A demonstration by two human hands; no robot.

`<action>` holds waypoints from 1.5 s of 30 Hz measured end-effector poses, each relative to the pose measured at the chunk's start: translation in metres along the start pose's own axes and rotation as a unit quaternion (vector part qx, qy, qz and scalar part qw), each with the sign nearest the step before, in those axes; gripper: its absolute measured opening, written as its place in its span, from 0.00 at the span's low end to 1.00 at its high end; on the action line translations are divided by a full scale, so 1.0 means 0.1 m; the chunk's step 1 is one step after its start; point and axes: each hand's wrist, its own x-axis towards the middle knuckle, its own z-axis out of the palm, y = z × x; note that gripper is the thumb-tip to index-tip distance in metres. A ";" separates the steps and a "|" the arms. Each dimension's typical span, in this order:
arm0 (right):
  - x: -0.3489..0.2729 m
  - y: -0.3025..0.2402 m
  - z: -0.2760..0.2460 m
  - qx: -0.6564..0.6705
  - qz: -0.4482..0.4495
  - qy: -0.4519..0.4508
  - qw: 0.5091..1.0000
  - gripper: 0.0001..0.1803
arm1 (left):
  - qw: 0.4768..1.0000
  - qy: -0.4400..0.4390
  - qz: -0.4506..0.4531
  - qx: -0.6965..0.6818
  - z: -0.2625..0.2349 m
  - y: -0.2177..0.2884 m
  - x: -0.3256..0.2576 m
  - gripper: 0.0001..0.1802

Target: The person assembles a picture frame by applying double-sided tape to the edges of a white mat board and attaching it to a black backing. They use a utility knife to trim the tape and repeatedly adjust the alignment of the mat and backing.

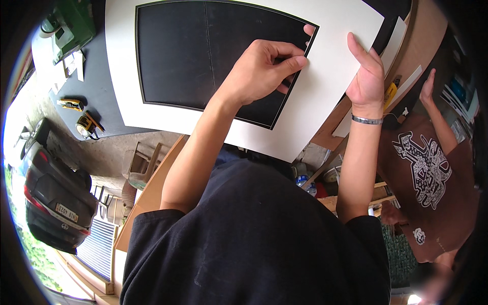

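A large white board (330,76) lies tilted in front of me, with a black rectangular sheet (203,56) set in its middle. My left hand (262,71) rests on the black sheet near its right edge, fingers curled and thumb pinched against them at that edge. My right hand (366,76), with a metal bracelet on the wrist, grips the white board's right edge, thumb up on the front and fingers hidden behind. A fingertip shows at the sheet's upper right corner.
A dark grey table (96,86) under the board carries a yellow tape measure (84,125) and a yellow tool (71,104). A green machine (71,25) stands far left. Another person in a brown printed shirt (427,178) stands at my right. A dark car (56,193) is parked lower left.
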 end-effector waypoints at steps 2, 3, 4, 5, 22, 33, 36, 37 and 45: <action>0.00 0.01 0.03 -0.002 -0.005 0.015 1.000 0.26 | 1.000 0.000 0.005 -0.003 0.00 -0.01 0.00 0.15; 0.00 0.00 0.02 -0.007 -0.003 0.013 1.000 0.26 | 1.000 0.000 0.007 -0.004 0.00 -0.01 0.00 0.15; 0.00 0.00 0.01 -0.012 -0.001 0.012 1.000 0.26 | 1.000 0.001 0.004 -0.005 0.00 -0.01 -0.01 0.15; 0.00 0.00 0.01 -0.005 0.002 0.008 1.000 0.26 | 1.000 0.001 0.002 -0.005 0.01 0.00 -0.01 0.15; -0.01 -0.01 0.07 -0.003 -0.015 0.021 1.000 0.26 | 1.000 -0.001 -0.003 0.001 0.00 0.02 -0.01 0.15; -0.02 0.01 -0.03 -0.011 0.002 -0.012 1.000 0.30 | 1.000 0.008 0.006 0.003 0.00 -0.01 -0.03 0.15; -0.02 0.02 -0.03 -0.005 0.007 -0.008 1.000 0.30 | 1.000 0.002 -0.002 0.007 -0.01 -0.01 -0.01 0.15; -0.02 0.02 -0.04 -0.004 0.009 -0.005 1.000 0.30 | 1.000 -0.001 -0.004 0.004 -0.01 -0.02 -0.01 0.15; 0.00 0.03 0.01 0.001 0.003 -0.008 1.000 0.28 | 1.000 0.004 0.004 0.009 -0.02 -0.03 0.00 0.16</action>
